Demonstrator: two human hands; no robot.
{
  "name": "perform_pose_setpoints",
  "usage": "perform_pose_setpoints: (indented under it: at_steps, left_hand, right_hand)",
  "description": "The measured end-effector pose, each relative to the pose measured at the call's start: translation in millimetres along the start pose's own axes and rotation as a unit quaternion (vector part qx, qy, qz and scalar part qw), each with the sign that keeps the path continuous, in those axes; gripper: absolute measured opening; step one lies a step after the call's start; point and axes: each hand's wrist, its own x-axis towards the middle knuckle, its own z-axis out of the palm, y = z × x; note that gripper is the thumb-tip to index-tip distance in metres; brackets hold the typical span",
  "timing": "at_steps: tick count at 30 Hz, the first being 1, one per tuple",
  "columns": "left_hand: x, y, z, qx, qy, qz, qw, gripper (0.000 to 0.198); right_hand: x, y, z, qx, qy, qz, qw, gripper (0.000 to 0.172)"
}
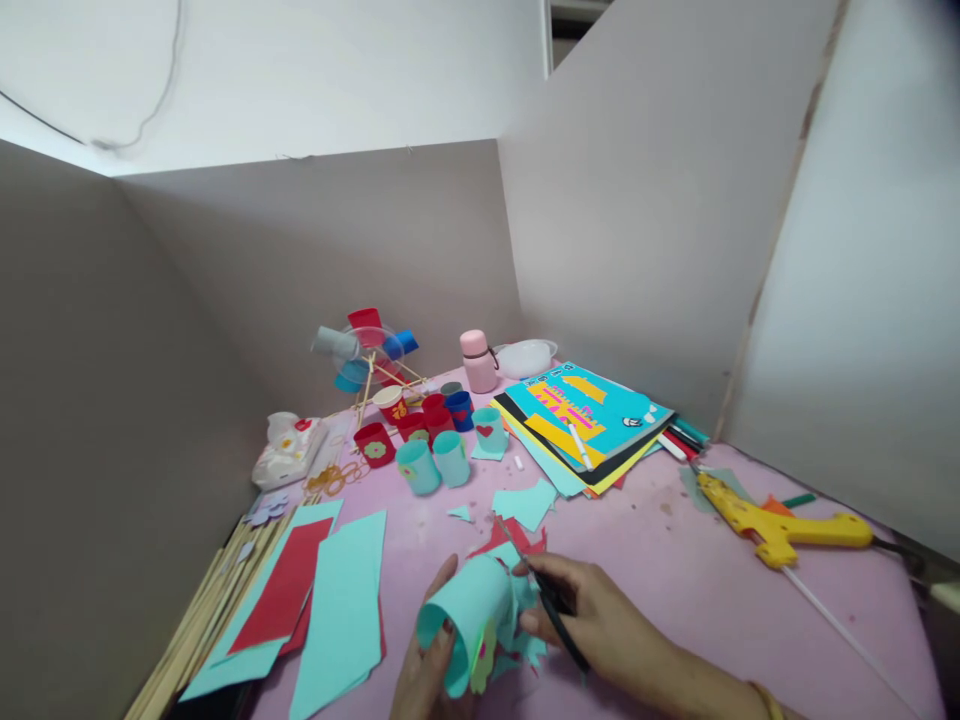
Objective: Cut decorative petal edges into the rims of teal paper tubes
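Observation:
My left hand (421, 672) is closed around a pale turquoise paper tube (476, 592), its open end tilted toward me. A green paper flower (484, 655) is on the tube's side. In my right hand (611, 612) is a pair of black-handled scissors (556, 618), blades pointing up and away along the tube's far right end. That end has ragged, cut paper, and my right fingertips are close against it. Partly hidden beneath and behind the tube lie turquoise scraps and red paper scraps (532, 538).
Finished-looking paper cups (418, 467) stand mid-table before a stick-framed wheel (367, 350). Left lie paper strips (341, 600) and wooden sticks (199, 610). A paper stack (574, 415) sits right of a pink bottle (478, 362). A yellow glue gun (780, 525) lies right.

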Motion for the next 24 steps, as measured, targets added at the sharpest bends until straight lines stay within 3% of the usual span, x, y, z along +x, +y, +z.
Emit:
perform_pose_setpoints:
  at_steps: [4, 8, 14, 16, 20, 24]
  left_hand:
    - [-3.4, -9.8, 1.0, -0.004, -0.040, -0.034, 0.999, 0.072]
    - [-2.7, -10.9, -0.7, 0.032, -0.105, -0.059, 0.992, 0.045]
    - [-0.9, 6.2, -2.2, 0.054, -0.115, -0.034, 0.991, 0.068]
    - [-2.1, 8.9, -3.2, 0.065, -0.121, -0.033, 0.990, 0.067]
    - [-7.2, 12.4, -2.6, 0.109, -0.178, -0.061, 0.976, 0.062]
    - [-13.0, 19.1, 3.5, 0.190, -0.231, -0.062, 0.952, 0.075]
  right_hand:
    - [2.4, 4.7, 6.9, 0.090, 0.032, 0.014, 0.995, 0.044]
    - [6.6, -1.9, 1.7, 0.097, 0.044, 0.041, 0.993, 0.041]
    - [10.2, -13.2, -16.5, 0.078, -0.001, 0.057, 0.995, 0.038]
    - [9.4, -14.1, -18.8, 0.071, -0.026, 0.060, 0.995, 0.039]
    - [7.2, -13.7, -19.4, 0.058, -0.064, 0.064, 0.994, 0.040]
    - [6.5, -12.9, -18.7, 0.052, -0.068, 0.054, 0.995, 0.042]
